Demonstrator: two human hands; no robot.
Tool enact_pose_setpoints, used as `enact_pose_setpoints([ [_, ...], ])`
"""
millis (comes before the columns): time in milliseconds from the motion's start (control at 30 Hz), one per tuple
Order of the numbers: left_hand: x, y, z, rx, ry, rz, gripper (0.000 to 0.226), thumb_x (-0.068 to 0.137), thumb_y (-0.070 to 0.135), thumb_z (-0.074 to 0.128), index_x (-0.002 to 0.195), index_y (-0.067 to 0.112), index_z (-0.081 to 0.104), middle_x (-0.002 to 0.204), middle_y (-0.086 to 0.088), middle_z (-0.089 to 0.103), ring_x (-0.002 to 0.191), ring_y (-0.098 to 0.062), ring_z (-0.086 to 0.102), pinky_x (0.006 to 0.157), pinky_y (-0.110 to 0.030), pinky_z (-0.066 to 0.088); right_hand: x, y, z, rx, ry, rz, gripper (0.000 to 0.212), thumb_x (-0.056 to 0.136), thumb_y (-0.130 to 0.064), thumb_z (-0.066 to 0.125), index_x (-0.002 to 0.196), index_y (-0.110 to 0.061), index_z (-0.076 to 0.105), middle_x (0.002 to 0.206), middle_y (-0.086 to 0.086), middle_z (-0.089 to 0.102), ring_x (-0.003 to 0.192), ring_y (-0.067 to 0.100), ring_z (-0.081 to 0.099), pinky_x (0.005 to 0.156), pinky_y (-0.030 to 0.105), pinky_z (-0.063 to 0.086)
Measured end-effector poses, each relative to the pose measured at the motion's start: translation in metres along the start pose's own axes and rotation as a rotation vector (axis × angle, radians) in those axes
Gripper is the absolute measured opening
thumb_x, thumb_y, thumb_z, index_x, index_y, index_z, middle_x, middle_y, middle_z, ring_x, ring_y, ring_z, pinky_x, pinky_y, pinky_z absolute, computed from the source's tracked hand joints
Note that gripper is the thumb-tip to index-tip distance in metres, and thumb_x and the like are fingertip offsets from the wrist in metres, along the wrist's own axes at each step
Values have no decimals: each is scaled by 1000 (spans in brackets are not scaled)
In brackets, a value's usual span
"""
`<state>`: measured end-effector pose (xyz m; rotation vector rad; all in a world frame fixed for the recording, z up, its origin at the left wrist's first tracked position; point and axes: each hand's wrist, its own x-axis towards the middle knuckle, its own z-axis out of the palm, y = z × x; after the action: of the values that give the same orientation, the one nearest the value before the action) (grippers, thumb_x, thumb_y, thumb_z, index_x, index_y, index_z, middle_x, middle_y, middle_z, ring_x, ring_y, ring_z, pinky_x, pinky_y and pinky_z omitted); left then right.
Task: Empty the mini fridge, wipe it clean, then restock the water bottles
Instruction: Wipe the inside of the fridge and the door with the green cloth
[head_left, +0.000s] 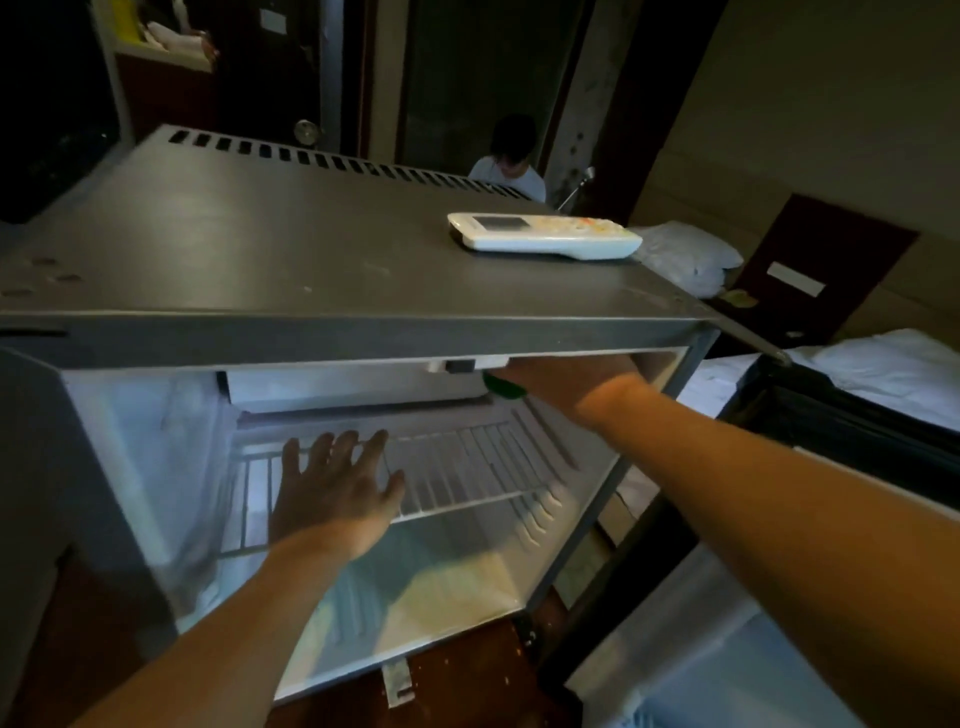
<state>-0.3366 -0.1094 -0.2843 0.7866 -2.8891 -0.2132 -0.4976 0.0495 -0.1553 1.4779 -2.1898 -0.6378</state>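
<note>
Fridge (260, 249) stands centre frame on a brown floor (467, 675), interior lit. No bottles show inside.

Left: grey door (52, 467) swung open.

Left hand (332, 488): palm down, fingers straight and spread over the front left of the wire shelf (467, 467). Whether it touches the wires cannot be told.

Below the shelf: bare white fridge bottom.

Right hand (566, 379): reached into the upper right corner, just under the fridge's top edge, back of hand up. A green item (506, 388) shows at its finger end, touching it. Fingers hidden, so their grip cannot be told.

On the fridge top, near the right edge: white remote (545, 236), lying flat.

Behind the fridge: a person in a white top (511, 171).

Right: white pillow (685, 260), then a bed (883, 374) with white sheets.
</note>
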Motion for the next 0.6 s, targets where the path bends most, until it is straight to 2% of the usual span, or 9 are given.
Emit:
enact_pose_setpoints([
  [33,0,1,1,7,15,-3,66,89,63,18,149,38,20,155,4,28,143,-19,20,116,-50,4,1,0,-1,-32,-14,125,53,90,-46,55,138,-26,46,141,16,46,128,41,45,106,57,36],
  [100,-1,2,2,19,38,-10,68,86,64,15,148,38,23,154,5,31,142,-18,23,116,-50,5,-12,-20,8,-113,-4,209,43,88,-38,57,129,-26,59,133,25,49,111,48,56,88,62,49],
  [200,-1,1,0,-2,-10,-17,63,91,61,21,150,39,19,156,7,25,144,-17,18,117,-48,2,-59,-66,24,-122,-28,8,45,86,-20,32,113,-31,67,124,27,56,102,50,60,83,58,52],
  [267,-3,3,-3,-3,8,-12,62,92,61,22,150,39,18,156,7,25,144,-16,18,117,-48,2,-72,-64,19,-87,8,-48,36,84,-22,41,102,-35,69,112,21,66,93,44,64,76,51,54],
  [333,-4,2,-4,-5,5,-7,62,92,61,24,150,38,19,155,7,27,143,-17,19,117,-48,3,-54,-41,11,-79,228,-48,28,79,-26,65,106,-33,67,109,18,66,89,42,63,72,49,55],
  [433,-2,1,-2,12,7,-10,62,92,60,24,150,38,18,155,6,27,143,-18,19,116,-48,4,-30,-12,-45,36,485,229,51,71,-36,81,113,-13,62,111,20,64,99,39,62,80,46,55],
  [500,0,1,0,20,6,-12,62,92,60,25,149,38,19,154,6,29,142,-18,21,116,-48,6,-33,-15,-49,45,266,251,53,92,-48,54,125,-8,59,127,19,59,119,34,56,98,41,47],
  [533,0,2,1,20,11,-14,62,91,60,25,149,38,20,153,7,30,142,-17,22,116,-48,6,-41,-22,-45,84,235,187,59,94,-55,39,132,-13,56,133,17,56,123,34,53,101,46,45],
  [600,0,1,1,17,15,-18,62,91,61,24,149,39,19,152,9,31,141,-15,22,117,-47,5,-60,-53,-16,88,75,134,38,86,-37,54,122,-31,64,123,20,62,107,43,61,82,53,55],
])
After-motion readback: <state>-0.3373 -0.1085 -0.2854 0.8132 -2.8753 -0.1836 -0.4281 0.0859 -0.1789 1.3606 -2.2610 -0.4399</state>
